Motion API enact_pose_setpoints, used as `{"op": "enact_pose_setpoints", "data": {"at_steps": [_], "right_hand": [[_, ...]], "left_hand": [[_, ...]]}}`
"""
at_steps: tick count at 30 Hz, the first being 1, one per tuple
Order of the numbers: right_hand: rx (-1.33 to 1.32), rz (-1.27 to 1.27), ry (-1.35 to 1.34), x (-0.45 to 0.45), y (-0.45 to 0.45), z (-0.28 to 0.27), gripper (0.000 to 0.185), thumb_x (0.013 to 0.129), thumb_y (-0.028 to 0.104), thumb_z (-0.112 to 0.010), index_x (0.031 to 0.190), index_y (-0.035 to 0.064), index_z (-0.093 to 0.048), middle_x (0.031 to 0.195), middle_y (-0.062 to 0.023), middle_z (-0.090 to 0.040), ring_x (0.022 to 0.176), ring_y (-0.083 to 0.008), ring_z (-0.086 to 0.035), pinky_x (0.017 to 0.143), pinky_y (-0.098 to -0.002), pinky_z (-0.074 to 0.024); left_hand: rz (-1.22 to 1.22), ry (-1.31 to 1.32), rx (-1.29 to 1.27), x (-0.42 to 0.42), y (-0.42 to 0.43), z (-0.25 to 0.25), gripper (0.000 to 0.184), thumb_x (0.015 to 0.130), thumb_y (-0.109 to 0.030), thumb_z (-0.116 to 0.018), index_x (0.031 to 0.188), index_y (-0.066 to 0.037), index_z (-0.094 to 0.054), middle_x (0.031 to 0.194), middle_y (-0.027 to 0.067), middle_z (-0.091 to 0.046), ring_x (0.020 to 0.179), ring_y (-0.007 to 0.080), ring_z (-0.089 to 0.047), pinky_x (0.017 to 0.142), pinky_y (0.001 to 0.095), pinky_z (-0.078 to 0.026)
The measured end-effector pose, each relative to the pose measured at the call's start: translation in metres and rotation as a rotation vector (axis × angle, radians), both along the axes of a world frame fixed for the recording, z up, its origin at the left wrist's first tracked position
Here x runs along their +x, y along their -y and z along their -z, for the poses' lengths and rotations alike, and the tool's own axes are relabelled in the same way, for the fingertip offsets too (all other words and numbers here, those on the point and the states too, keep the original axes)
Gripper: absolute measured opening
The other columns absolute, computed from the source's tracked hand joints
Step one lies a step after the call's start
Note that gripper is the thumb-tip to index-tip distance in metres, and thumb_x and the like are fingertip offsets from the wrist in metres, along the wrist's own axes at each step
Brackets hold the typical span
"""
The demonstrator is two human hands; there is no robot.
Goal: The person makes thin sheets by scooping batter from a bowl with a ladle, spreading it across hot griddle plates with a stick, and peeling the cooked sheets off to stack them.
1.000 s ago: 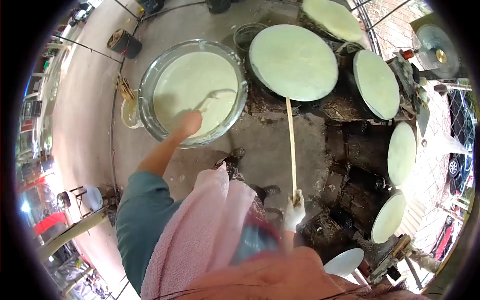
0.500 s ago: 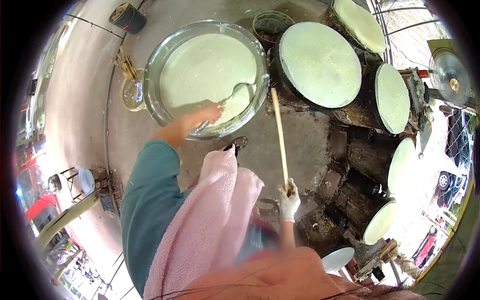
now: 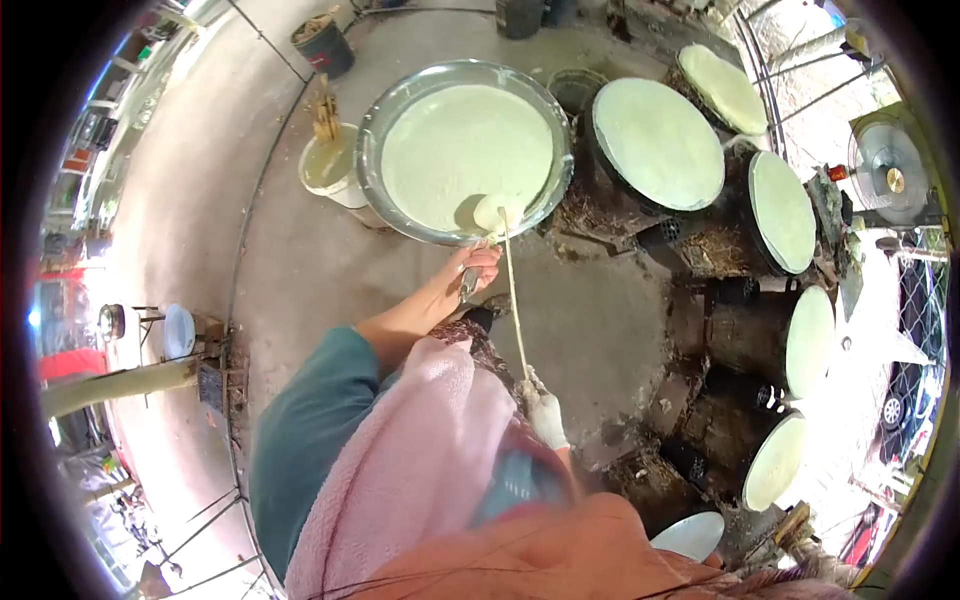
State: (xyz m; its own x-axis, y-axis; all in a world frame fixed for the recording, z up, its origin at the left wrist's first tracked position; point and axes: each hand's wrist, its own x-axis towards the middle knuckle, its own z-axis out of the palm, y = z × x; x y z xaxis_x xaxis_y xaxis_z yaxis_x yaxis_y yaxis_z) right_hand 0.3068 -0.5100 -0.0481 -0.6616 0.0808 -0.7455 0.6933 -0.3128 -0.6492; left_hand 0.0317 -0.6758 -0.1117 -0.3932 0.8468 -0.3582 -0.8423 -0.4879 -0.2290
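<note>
My bare left hand [image 3: 476,264] is closed around the handle of a ladle [image 3: 490,211]. The ladle's bowl, holding pale batter, is above the near right side of a wide metal basin [image 3: 366,192]. Pale greenish-white batter [image 3: 460,150] fills much of that basin. On my right hand [image 3: 545,416] is a white glove, and its fingers are wrapped round the lower end of a long thin wooden stick [image 3: 516,310]. The stick's far end reaches up to the ladle bowl; whether they touch I cannot tell.
Round pale-topped stoves, such as a large one [image 3: 657,145], curve down the right side. Left of the basin stands a bucket [image 3: 318,170] with wooden tools. A dark bucket [image 3: 325,48] is farther back, and a fan [image 3: 888,172] stands at far right.
The ladle has come up from the batter, and my left hand has moved right and nearer to me. My right hand and the stick have shifted left, toward the ladle. The view has shifted too.
</note>
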Motion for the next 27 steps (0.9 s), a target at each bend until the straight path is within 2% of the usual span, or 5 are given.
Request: {"op": "enact_pose_setpoints", "data": {"at_steps": [8, 9, 14, 19, 27], "right_hand": [[0.376, 0.222, -0.682, 0.019, -0.036, -0.013, 0.046, 0.084, -0.008, -0.060, 0.129, -0.0058, -0.050, 0.133, -0.0152, -0.050, 0.103, -0.0133, -0.057, 0.082, -0.0227, -0.0481], [0.324, 0.481, -0.633, 0.020, -0.036, -0.004, 0.042, 0.081, -0.006, -0.066, 0.122, -0.0045, -0.057, 0.124, -0.0104, -0.059, 0.118, -0.0186, -0.052, 0.099, -0.0305, -0.0421], [0.257, 0.874, -0.501, -0.019, -0.065, -0.042, 0.040, 0.093, 0.004, -0.055, 0.133, 0.0049, -0.049, 0.080, 0.0043, -0.056, 0.057, -0.0016, -0.044, 0.047, -0.0159, -0.0356], [0.333, 1.023, -0.395, 0.007, -0.101, 0.006, 0.042, 0.091, 0.002, -0.059, 0.132, 0.0045, -0.051, 0.092, 0.0036, -0.060, 0.069, -0.0024, -0.052, 0.057, -0.0151, -0.0418], [0.402, 1.555, -0.353, 0.104, -0.077, 0.053, 0.040, 0.090, -0.003, -0.058, 0.129, -0.0031, -0.050, 0.119, -0.0062, -0.058, 0.098, -0.0125, -0.058, 0.085, -0.0246, -0.0496]], "left_hand": [[-0.058, -0.498, 0.132, -0.017, 0.041, -0.225, 0.029, 0.101, -0.022, -0.039, 0.101, 0.006, -0.045, 0.057, -0.0067, -0.036, 0.036, 0.0038, -0.035, 0.041, 0.0206, -0.030], [-0.093, -0.712, -0.104, -0.027, 0.041, -0.234, 0.031, 0.101, -0.026, -0.041, 0.100, 0.004, -0.048, 0.057, -0.0070, -0.036, 0.032, 0.0036, -0.029, 0.040, 0.0195, -0.025], [-0.060, -0.823, -0.389, -0.122, 0.005, -0.235, 0.031, 0.101, -0.029, -0.039, 0.098, 0.000, -0.050, 0.053, -0.0083, -0.032, 0.037, 0.0034, -0.028, 0.042, 0.0207, -0.025], [-0.018, -1.253, -0.936, -0.122, -0.061, -0.228, 0.029, 0.101, -0.025, -0.039, 0.083, -0.004, -0.049, 0.054, -0.0013, -0.041, 0.039, 0.0093, -0.038, 0.036, 0.0267, -0.032], [0.741, -1.340, -0.430, -0.071, -0.212, -0.254, 0.032, 0.100, -0.027, -0.042, 0.088, 0.001, -0.052, 0.055, -0.0008, -0.037, 0.035, 0.0085, -0.034, 0.034, 0.0239, -0.024]]}}
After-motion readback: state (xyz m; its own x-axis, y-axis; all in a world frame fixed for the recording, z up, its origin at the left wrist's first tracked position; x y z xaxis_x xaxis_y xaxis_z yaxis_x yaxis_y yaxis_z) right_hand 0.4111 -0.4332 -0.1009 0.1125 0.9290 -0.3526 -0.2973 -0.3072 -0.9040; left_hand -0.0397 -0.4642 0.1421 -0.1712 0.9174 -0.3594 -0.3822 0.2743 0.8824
